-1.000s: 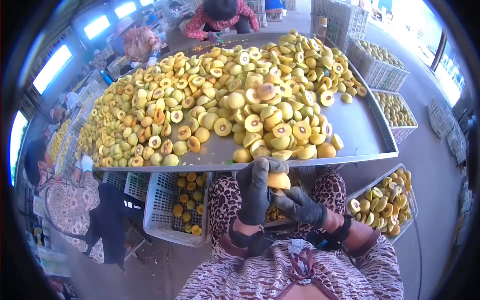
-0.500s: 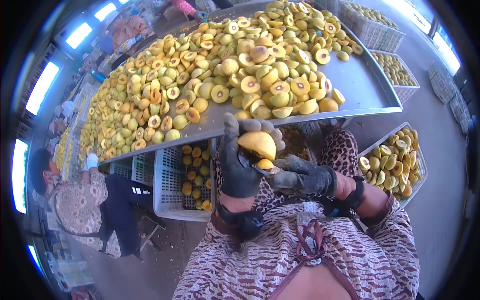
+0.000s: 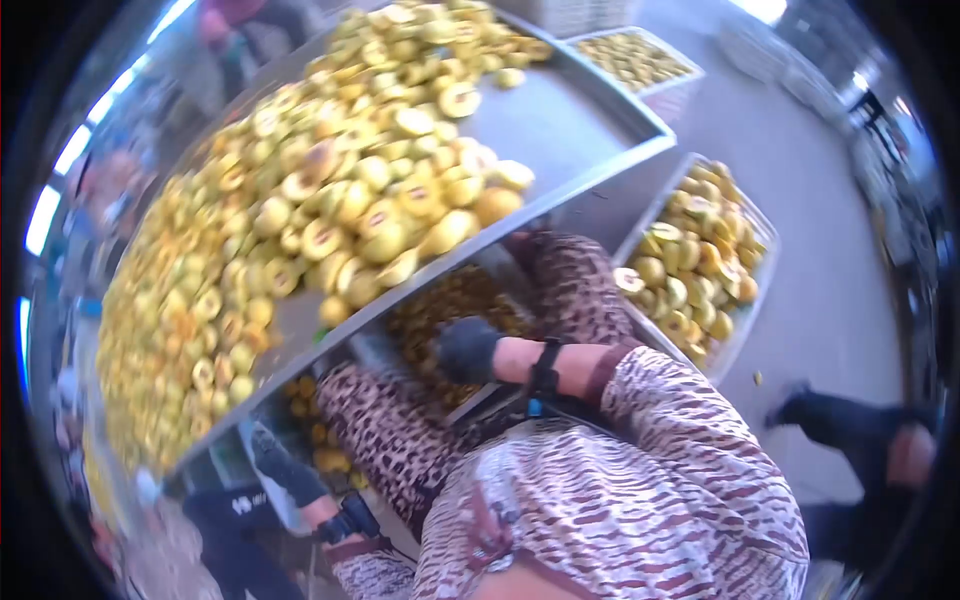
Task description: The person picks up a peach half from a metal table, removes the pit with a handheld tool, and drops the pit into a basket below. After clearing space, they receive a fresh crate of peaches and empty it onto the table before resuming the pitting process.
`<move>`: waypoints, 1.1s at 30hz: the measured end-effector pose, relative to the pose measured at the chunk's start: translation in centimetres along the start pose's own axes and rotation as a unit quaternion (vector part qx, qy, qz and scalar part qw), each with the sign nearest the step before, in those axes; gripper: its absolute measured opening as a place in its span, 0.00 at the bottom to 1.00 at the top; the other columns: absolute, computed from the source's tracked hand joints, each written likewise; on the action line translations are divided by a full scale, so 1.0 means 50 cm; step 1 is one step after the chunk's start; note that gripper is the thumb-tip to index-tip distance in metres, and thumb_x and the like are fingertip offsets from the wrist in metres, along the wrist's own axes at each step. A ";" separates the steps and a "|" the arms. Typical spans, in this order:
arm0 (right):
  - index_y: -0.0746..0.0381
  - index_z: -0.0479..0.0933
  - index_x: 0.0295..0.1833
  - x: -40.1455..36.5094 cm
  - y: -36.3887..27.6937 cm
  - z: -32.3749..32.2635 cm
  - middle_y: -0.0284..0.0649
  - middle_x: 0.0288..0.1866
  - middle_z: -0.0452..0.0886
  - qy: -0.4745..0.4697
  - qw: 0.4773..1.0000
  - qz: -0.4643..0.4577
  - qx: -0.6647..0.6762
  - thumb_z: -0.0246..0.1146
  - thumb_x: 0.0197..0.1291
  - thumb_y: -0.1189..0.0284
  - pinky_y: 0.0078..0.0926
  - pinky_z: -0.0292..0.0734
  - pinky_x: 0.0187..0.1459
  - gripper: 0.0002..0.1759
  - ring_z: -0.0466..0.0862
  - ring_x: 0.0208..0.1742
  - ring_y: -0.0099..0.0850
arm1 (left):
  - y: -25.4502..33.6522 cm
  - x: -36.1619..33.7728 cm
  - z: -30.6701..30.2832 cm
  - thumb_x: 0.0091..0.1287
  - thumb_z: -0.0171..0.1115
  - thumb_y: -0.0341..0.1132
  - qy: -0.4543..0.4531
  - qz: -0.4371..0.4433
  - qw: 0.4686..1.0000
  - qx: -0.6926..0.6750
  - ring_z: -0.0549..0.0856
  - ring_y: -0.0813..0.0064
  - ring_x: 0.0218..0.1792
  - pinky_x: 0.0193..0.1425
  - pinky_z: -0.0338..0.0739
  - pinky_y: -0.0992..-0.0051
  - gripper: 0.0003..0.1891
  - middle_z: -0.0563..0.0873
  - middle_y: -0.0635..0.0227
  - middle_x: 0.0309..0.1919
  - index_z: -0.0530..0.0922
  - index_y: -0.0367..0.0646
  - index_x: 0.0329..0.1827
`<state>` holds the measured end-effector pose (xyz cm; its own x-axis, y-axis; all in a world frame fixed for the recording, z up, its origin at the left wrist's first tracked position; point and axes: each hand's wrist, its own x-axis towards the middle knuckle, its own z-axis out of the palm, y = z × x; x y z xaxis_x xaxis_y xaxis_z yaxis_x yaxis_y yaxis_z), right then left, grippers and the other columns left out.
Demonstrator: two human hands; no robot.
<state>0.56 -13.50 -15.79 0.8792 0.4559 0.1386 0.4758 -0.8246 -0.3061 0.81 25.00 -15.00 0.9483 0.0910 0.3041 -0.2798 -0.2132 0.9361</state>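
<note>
A large heap of cut yellow fruit halves (image 3: 360, 200) lies on the metal table (image 3: 560, 110). My left hand (image 3: 285, 465), in a dark glove, is low at the left beside a crate under the table; motion blur hides its fingers. Over the container of fruit scraps (image 3: 455, 300) between my knees is my right hand (image 3: 468, 350), also gloved. Its fingers are blurred, and whether it holds anything cannot be made out.
A crate of fruit halves (image 3: 700, 260) stands on the floor at the right, another crate (image 3: 640, 60) behind it. A co-worker's dark trousers (image 3: 235, 545) show at lower left. A person's dark-clad limb (image 3: 850, 425) is at the right.
The view has turned to the right. My hands, together around a fruit half and a small tool before, are now apart: left down by the crate, right over the scraps. A limb has appeared at right.
</note>
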 end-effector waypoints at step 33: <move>0.61 0.85 0.34 -0.580 0.257 -0.109 0.52 0.32 0.85 -0.169 0.782 0.600 0.007 0.64 0.55 0.60 0.45 0.81 0.41 0.15 0.86 0.36 0.49 | 0.277 0.216 0.717 0.57 0.63 0.43 -0.360 0.479 0.624 0.501 0.74 0.61 0.49 0.57 0.66 0.58 0.15 0.75 0.62 0.41 0.76 0.45 0.43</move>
<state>-18.69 -39.16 -18.61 0.6341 -0.5788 -0.5128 -0.6888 -0.7241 -0.0344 12.54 -11.86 -5.08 0.3397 -0.9295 0.1438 -0.8780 -0.3682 -0.3059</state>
